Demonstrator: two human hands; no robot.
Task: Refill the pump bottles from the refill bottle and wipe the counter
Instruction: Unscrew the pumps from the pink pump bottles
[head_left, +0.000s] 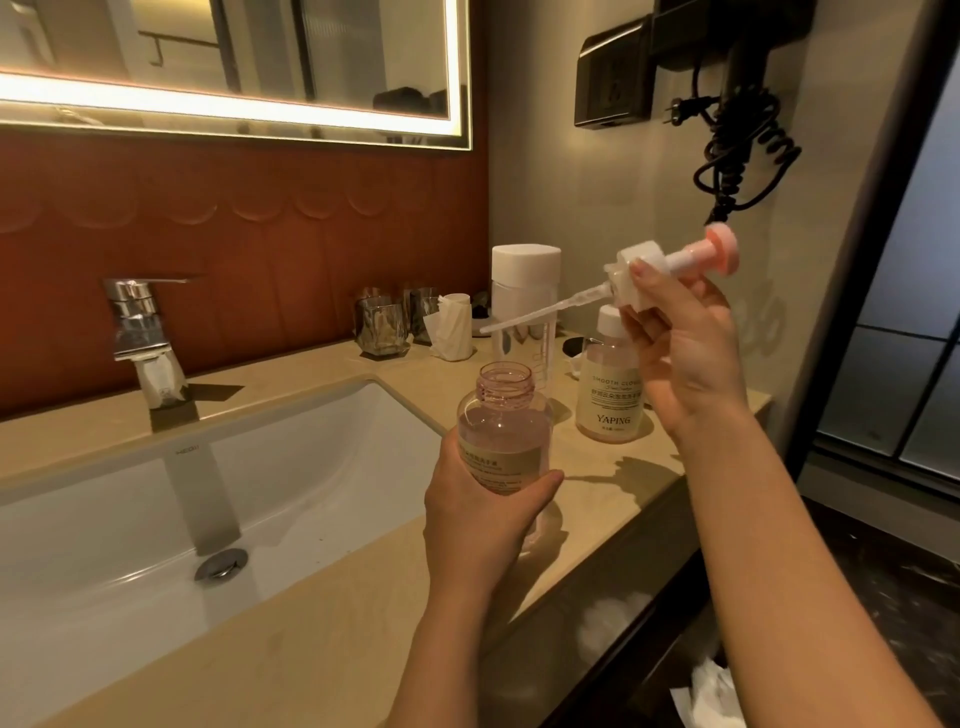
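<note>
Dim warm light, glowing mirror strip (234, 106), wide-angle edge distortion

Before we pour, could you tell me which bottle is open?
The pink bottle in the left hand: its neck is bare; the YAPING bottle and tall bottle have white caps.

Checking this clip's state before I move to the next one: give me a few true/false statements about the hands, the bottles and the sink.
1. The left hand grips an open bottle. True.
2. The pump is screwed onto that bottle. False: the right hand holds it raised, clear of the neck.
3. A capped YAPING bottle stands on the counter. True.
4. Water runs from the faucet. False: no stream shows.
</note>
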